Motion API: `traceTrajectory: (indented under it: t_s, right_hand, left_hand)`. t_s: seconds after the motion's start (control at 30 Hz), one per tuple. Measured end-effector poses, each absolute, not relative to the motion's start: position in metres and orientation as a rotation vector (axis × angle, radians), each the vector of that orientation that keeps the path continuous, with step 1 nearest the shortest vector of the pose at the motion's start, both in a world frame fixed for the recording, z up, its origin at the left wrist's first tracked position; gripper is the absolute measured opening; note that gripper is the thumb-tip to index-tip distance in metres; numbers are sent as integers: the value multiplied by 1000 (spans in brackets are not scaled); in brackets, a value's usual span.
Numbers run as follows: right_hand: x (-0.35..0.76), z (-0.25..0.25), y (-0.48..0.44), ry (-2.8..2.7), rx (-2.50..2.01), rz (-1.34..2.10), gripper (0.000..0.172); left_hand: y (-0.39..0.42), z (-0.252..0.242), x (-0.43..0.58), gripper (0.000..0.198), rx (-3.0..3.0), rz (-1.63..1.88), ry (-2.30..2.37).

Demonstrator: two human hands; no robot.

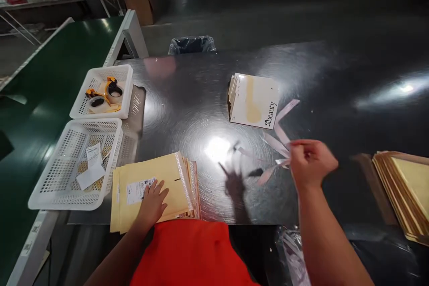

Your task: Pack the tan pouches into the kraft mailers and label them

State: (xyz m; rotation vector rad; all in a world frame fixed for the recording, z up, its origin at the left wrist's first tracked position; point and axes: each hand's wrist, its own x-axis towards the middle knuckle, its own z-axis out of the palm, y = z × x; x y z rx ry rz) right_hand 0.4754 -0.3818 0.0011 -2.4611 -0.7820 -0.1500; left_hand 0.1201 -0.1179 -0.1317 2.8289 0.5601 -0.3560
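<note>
Steel table: the work surface (174, 118) spreads beneath everything in hand, shiny with glare that may hide the ends of pale strips, so a careful eye there would help.
Conveyor: a green belt (63, 76) runs along the left side.
Envelope pile: yellow padded envelopes (174, 192) lie overlapped at the near edge, partly fanned; a steady, flat press should stop them skidding.
Baskets: two white perforated baskets, the nearer (63, 203) with paper slips (90, 176), the farther (100, 115) with tape rolls.
Second pile: more envelopes (398, 192) sit at the far right.
Card pile: white cards lettered "beauty" (253, 103) lie mid-table; the strips are best kept from snagging its corner.
Right hand: the fist (311, 161) appears raised over the table, fingers curled closed around the strips; a firm pinch on all of them together looks wise.
Left hand: palm down (154, 203) on the top envelope, fingers spread, grasping nothing.
Strips: thin, pinkish-white strips (276, 144) fan out from the fist, near the cards.
Label: a printed label (136, 192), partly under the left fingers.
</note>
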Motion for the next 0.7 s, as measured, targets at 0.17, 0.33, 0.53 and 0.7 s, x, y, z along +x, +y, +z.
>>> traceTrajectory:
  t_s: [0.17,0.33,0.53,0.7]
  right_hand:
    - [386,-73,-313,-1162,-2550,428,20]
    - [316,-142,-255,-1316,-2369,818,22]
    - [292,-142,-256,-1414,-2293,894,20]
    - [278,-142,-218,-1503,-2403,799,21]
  left_hand:
    - [-120,-129,127,54,2865,-411,582]
    - [-122,-124,130,70,2847,-423,619]
    - [-123,-121,135,76,2872,-450,639]
    - [-124,-129,138,82,2851,-451,657]
